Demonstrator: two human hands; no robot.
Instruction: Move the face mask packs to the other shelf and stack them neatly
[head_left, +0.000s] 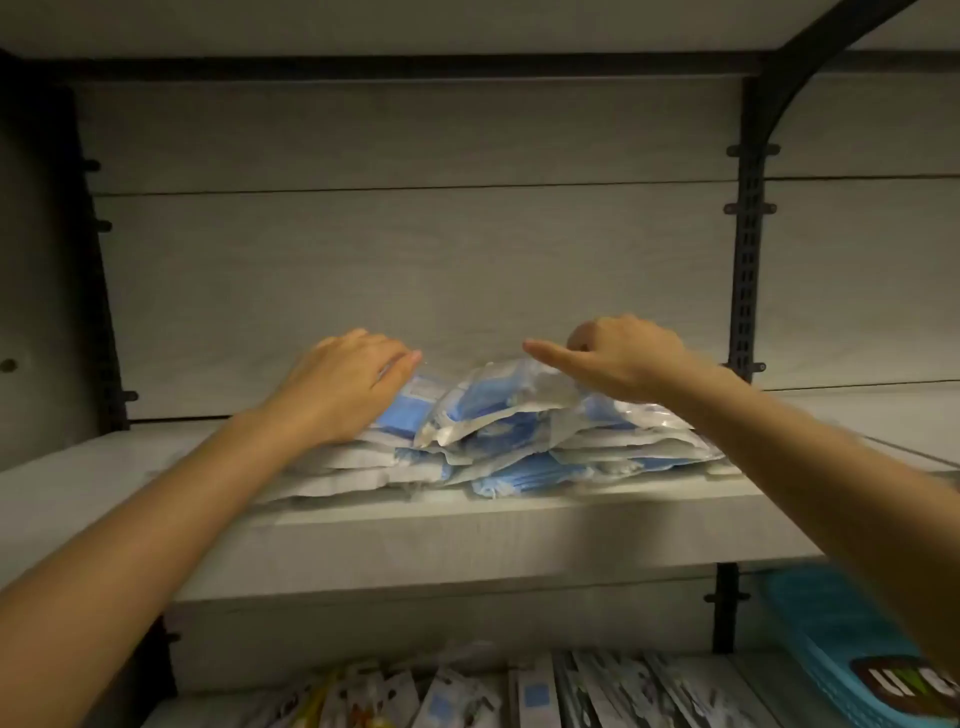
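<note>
- Left hand (340, 387) lies flat, fingers spread, on the pile's left side.
- Face mask packs (498, 436): one loose heap near the shelf (467, 535) front edge; perhaps ten, overlaps hide the count.
- Right hand (618, 358) pinches the top pack (498, 402); fingertips hidden.
- Blue basket (852, 644), cut off, lower right.

A pale wood-grain back panel (415, 249) runs behind the shelving, with a dark slotted upright (746, 260) and a curved black bracket (810, 57) on the right. Low down, a row of small printed packets (467, 696) stands on edge, and a turquoise plastic basket (841, 639) sits at the far right.
</note>
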